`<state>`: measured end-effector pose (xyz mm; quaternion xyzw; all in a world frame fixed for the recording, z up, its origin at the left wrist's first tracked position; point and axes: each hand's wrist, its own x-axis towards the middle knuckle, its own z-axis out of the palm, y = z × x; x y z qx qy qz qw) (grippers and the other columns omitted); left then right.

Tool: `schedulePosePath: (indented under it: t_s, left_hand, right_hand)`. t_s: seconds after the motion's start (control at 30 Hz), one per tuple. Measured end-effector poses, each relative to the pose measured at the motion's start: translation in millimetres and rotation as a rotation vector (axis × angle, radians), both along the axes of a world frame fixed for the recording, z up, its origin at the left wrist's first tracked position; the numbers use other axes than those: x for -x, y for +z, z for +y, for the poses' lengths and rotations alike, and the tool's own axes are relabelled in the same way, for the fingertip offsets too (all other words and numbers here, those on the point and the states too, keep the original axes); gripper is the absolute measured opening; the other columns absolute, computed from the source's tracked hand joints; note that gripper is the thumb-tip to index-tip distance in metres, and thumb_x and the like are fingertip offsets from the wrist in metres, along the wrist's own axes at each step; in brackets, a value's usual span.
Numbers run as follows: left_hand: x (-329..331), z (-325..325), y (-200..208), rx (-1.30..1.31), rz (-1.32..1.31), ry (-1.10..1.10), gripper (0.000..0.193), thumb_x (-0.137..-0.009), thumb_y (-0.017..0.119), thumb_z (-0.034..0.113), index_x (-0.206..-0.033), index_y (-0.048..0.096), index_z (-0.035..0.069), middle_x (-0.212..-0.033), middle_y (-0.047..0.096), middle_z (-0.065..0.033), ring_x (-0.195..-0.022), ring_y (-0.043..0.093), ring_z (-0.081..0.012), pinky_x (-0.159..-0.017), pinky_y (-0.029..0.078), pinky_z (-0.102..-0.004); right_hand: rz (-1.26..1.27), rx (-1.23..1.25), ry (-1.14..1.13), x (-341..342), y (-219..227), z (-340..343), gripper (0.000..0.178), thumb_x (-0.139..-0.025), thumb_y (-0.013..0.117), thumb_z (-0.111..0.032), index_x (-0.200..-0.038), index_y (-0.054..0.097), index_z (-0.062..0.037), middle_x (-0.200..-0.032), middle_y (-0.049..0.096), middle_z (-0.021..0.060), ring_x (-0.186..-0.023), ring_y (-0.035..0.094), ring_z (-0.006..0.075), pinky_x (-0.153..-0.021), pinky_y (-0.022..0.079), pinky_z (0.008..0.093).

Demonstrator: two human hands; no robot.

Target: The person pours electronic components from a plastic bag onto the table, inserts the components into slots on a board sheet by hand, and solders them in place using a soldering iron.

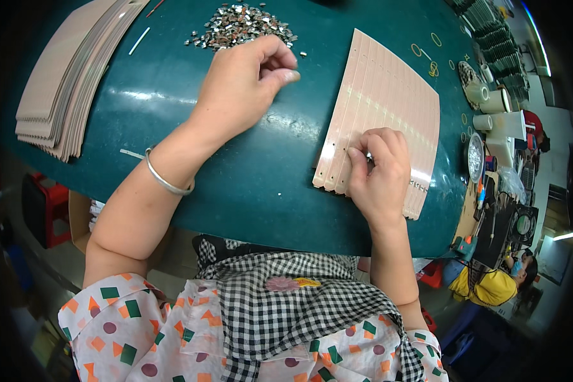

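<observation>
My left hand (248,79) hovers just in front of a pile of small shiny metal pieces (245,27). Its fingers are curled with the thumb close to the index finger; whatever lies in them, if anything, is hidden. A pinkish-tan panel of joined strips (388,89) lies on the right of the green table. Over its lower part is my right hand (382,172), fingers bent in a pinch, with a small dark, shiny metal piece (369,156) showing between thumb and fingers. Several small metal pieces (419,186) sit along the panel's near edge, right of this hand.
A stack of similar panels (70,76) stands at the table's left. Small white sticks (139,41) and yellow rubber bands (433,68) lie on the green table (235,172). Beyond its right edge are cups (477,93), tools and a small fan (524,224). Another person (496,283) in yellow sits there.
</observation>
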<state>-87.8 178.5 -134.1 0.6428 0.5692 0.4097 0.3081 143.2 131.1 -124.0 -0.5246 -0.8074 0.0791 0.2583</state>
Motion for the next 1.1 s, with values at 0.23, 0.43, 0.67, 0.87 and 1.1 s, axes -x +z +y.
schedulePosePath:
  t_s: [0.23,0.43,0.67,0.87,1.1]
  left_hand:
    - [-20.9,-19.4,7.1,0.532,-0.827,-0.272,0.016,-0.092,0.064,0.01,-0.102,0.067,-0.002,-0.089,0.07,-0.008,-0.072,0.061,-0.0085,-0.067,0.05,-0.0204]
    - [-31.2,-30.8,2.1,0.679,-1.039,-0.35,0.012,-0.093,0.064,0.011,-0.1,0.064,0.001,-0.087,0.068,-0.0051,-0.071,0.059,-0.0079,-0.065,0.048,-0.0198]
    - [-45.5,-42.8,3.6,0.559,-1.053,-0.312,0.024,-0.091,0.066,0.008,-0.111,0.053,0.002,-0.083,0.066,-0.0022,-0.072,0.056,-0.0061,-0.066,0.045,-0.0202]
    - [-48.2,-48.0,-1.7,0.48,-1.111,-0.371,0.032,-0.091,0.066,0.006,-0.115,0.044,0.003,-0.082,0.066,-0.0058,-0.072,0.058,-0.0076,-0.065,0.046,-0.0205]
    - [-36.7,-32.0,-2.2,0.111,-0.573,-0.293,0.013,-0.086,0.065,0.002,-0.098,0.062,0.001,-0.085,0.066,-0.002,-0.074,0.059,-0.0059,-0.066,0.048,-0.0225]
  right_hand:
    - [0.155,0.107,-0.046,0.7,16.2,-1.9,0.019,-0.068,0.072,0.003,-0.083,0.062,-0.002,-0.085,0.06,0.0103,-0.085,0.057,0.0293,-0.074,0.047,0.0378]
    - [0.286,-0.175,0.095,22.8,23.7,-5.9,0.023,-0.066,0.074,0.004,-0.087,0.066,-0.0033,-0.086,0.06,0.0107,-0.08,0.058,0.0267,-0.068,0.047,0.0346]
    - [0.56,0.013,0.054,23.8,21.9,-8.7,0.011,-0.077,0.071,0.003,-0.087,0.068,-0.0011,-0.092,0.061,0.0104,-0.082,0.059,0.0208,-0.072,0.048,0.0291]
    - [0.788,0.412,0.064,9.5,25.1,-11.7,0.008,-0.083,0.067,0.003,-0.091,0.071,0.0028,-0.097,0.061,0.0104,-0.089,0.059,0.0164,-0.079,0.047,0.0266]
    - [0.647,0.276,0.036,-1.7,15.8,-8.3,0.01,-0.075,0.072,0.005,-0.083,0.068,0.0018,-0.094,0.062,0.0095,-0.089,0.059,0.0161,-0.079,0.048,0.0271]
